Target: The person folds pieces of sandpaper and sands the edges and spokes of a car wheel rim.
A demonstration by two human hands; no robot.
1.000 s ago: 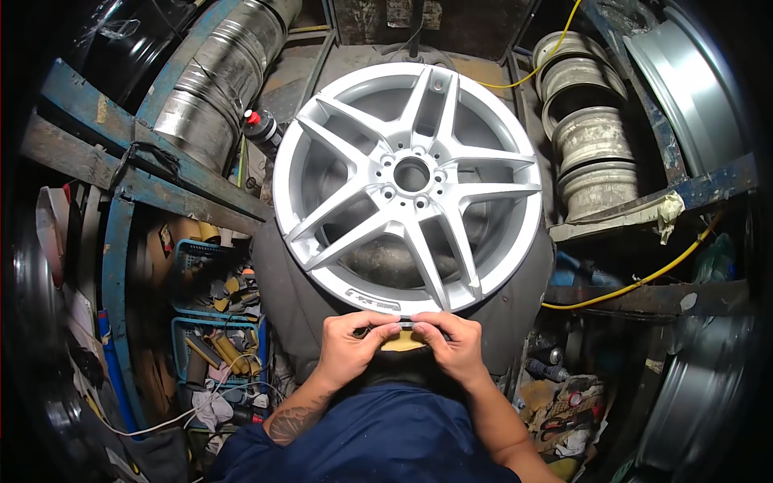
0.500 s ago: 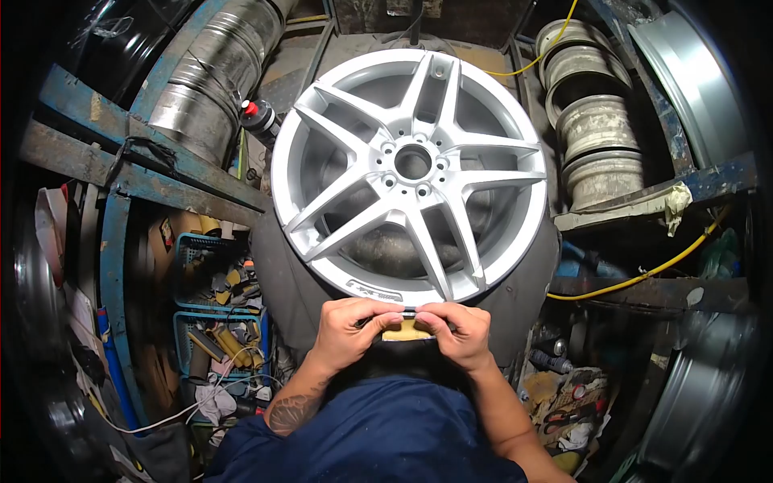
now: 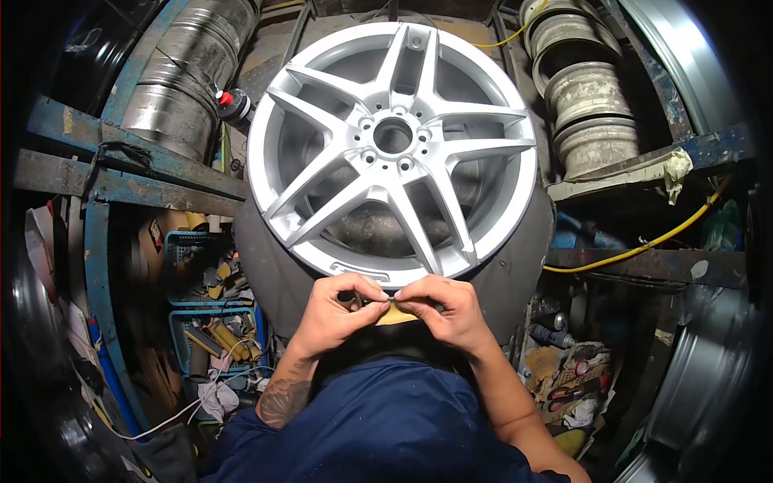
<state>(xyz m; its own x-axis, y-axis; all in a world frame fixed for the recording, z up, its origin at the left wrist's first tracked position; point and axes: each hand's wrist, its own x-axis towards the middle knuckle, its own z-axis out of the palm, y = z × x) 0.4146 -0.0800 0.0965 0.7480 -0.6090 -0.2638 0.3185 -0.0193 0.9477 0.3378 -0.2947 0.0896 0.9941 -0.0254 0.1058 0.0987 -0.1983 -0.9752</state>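
A silver alloy wheel with split double spokes lies face up on a dark grey cloth-covered support in front of me. At its near edge, both my hands pinch a small folded piece of yellow sandpaper. My left hand has thumb and index finger pressed together at its left end. My right hand mirrors that pinch on the right, the fingertips of both hands almost meeting. A dark strip shows between the fingertips; I cannot make out what it is. Dark lettering marks the rim just beyond my left hand.
Blue baskets with sandpaper scraps stand lower left. A red-capped bottle is beside the wheel. Stacked rims rest on the right rack, others on the left. A yellow hose crosses at right.
My view has shifted, so the wheel appears higher and further left. Both hands have drawn their fingertips closer together, and less of the yellow sandpaper shows between them.
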